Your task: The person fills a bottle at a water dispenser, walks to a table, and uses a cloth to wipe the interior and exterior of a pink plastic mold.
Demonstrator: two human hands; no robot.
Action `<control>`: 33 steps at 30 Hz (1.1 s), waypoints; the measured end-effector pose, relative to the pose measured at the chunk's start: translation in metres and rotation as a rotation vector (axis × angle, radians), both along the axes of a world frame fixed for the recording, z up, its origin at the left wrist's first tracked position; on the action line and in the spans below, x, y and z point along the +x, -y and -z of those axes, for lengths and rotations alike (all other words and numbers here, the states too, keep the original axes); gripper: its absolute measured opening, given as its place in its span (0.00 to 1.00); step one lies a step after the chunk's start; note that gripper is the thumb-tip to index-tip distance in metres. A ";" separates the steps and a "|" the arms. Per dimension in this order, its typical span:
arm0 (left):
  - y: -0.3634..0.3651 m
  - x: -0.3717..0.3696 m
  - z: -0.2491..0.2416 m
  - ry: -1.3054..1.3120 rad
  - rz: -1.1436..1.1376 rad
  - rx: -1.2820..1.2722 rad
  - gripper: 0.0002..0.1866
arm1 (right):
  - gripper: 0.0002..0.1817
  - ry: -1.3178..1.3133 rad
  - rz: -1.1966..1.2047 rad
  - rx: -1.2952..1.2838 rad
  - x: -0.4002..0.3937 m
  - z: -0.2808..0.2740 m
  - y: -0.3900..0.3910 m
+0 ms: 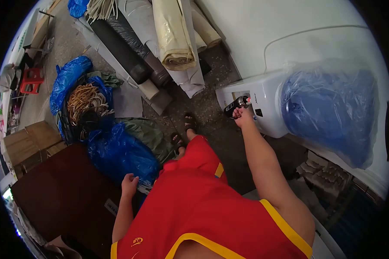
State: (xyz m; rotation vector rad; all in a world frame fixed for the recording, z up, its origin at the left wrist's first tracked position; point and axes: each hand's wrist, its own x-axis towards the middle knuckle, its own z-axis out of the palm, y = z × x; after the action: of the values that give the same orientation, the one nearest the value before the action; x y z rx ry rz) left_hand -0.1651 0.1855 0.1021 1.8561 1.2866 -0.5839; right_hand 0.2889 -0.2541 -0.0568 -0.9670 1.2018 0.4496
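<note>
My right hand (243,115) is wrapped round a dark bottle (235,106), whose mouth is at the front recess of a white water dispenser (266,101). A large blue water jug (328,108) under clear plastic film sits on the dispenser. At the lower left my left hand (129,184) hangs free beside a blue plastic bag (123,151), its fingers a little apart and nothing in them.
Rolls of sheet material (175,47) lie at the top centre. A bag of tan cords (84,103), a cardboard box (32,142) and a dark red panel (69,198) are on the left. Farther back stands a red stool (32,80), near a partly visible person.
</note>
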 end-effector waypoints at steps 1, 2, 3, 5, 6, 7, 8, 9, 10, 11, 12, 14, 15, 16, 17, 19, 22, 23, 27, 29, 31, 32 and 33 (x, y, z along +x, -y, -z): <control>0.002 0.015 -0.006 0.031 -0.015 -0.026 0.21 | 0.11 -0.005 0.004 0.010 0.000 -0.001 -0.001; 0.006 0.031 -0.010 0.031 -0.012 -0.014 0.21 | 0.11 -0.010 -0.019 -0.009 0.000 -0.003 -0.002; 0.011 0.045 -0.016 0.038 -0.006 -0.022 0.21 | 0.11 -0.017 -0.044 -0.028 -0.001 -0.004 -0.004; 0.007 0.057 -0.022 0.045 -0.003 -0.014 0.22 | 0.11 -0.027 -0.023 0.036 -0.002 0.011 0.003; 0.006 0.061 -0.017 0.070 -0.015 -0.020 0.22 | 0.11 -0.034 -0.001 0.080 0.000 0.014 0.003; 0.007 0.063 -0.012 0.091 -0.025 -0.033 0.22 | 0.12 -0.013 0.001 0.056 -0.001 0.017 0.003; 0.007 0.064 -0.008 0.087 -0.021 -0.037 0.22 | 0.12 -0.017 0.005 0.052 -0.001 0.020 0.006; 0.007 0.063 -0.004 0.089 -0.043 -0.059 0.21 | 0.12 -0.054 -0.007 0.021 0.000 0.011 0.002; 0.007 0.063 -0.005 0.089 -0.064 -0.080 0.21 | 0.12 -0.095 -0.017 -0.010 -0.001 0.008 0.002; 0.006 0.062 -0.007 0.080 -0.055 -0.082 0.21 | 0.12 -0.103 -0.008 -0.012 -0.003 0.005 0.002; 0.006 0.063 -0.008 0.051 -0.055 -0.082 0.21 | 0.12 -0.099 -0.017 -0.019 -0.002 0.007 0.001; 0.001 0.065 -0.009 0.018 -0.047 -0.081 0.21 | 0.12 -0.099 -0.018 -0.025 -0.002 0.009 0.000; -0.003 0.061 -0.005 0.018 -0.047 -0.087 0.21 | 0.12 -0.090 -0.021 -0.033 -0.001 0.011 -0.001; -0.008 0.056 0.000 0.016 -0.046 -0.093 0.21 | 0.11 -0.081 -0.024 -0.043 -0.002 0.011 -0.002; -0.014 0.051 0.006 0.014 -0.037 -0.093 0.21 | 0.11 -0.082 -0.015 -0.042 -0.003 0.010 -0.003; -0.026 0.046 0.015 0.001 -0.054 -0.096 0.22 | 0.12 -0.071 -0.006 -0.055 -0.003 0.006 -0.004; -0.039 0.047 0.017 -0.002 -0.066 -0.095 0.22 | 0.11 -0.083 0.005 -0.035 -0.004 0.007 -0.003; -0.040 0.049 0.017 -0.005 -0.066 -0.099 0.22 | 0.11 -0.086 0.005 -0.038 -0.005 0.010 -0.002; -0.036 0.058 0.013 0.025 -0.083 -0.110 0.21 | 0.08 -0.050 0.009 -0.023 -0.007 0.017 0.001; -0.036 0.059 0.014 0.021 -0.067 -0.112 0.21 | 0.07 -0.050 0.010 -0.030 -0.007 0.019 0.001; -0.036 0.056 0.019 0.024 -0.022 -0.152 0.23 | 0.05 -0.045 0.009 -0.013 -0.007 0.023 0.003; -0.037 0.055 0.021 0.025 -0.020 -0.155 0.23 | 0.05 -0.045 0.011 -0.016 -0.008 0.024 0.004; -0.037 0.055 0.020 0.032 -0.030 -0.164 0.23 | 0.05 -0.041 0.016 -0.007 -0.008 0.025 0.004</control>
State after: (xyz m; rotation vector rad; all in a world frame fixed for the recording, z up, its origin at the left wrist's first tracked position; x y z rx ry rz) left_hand -0.1103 0.2223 0.0819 1.7027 1.2068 -0.6229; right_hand 0.2805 -0.2584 -0.0816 -0.9571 1.2480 0.4549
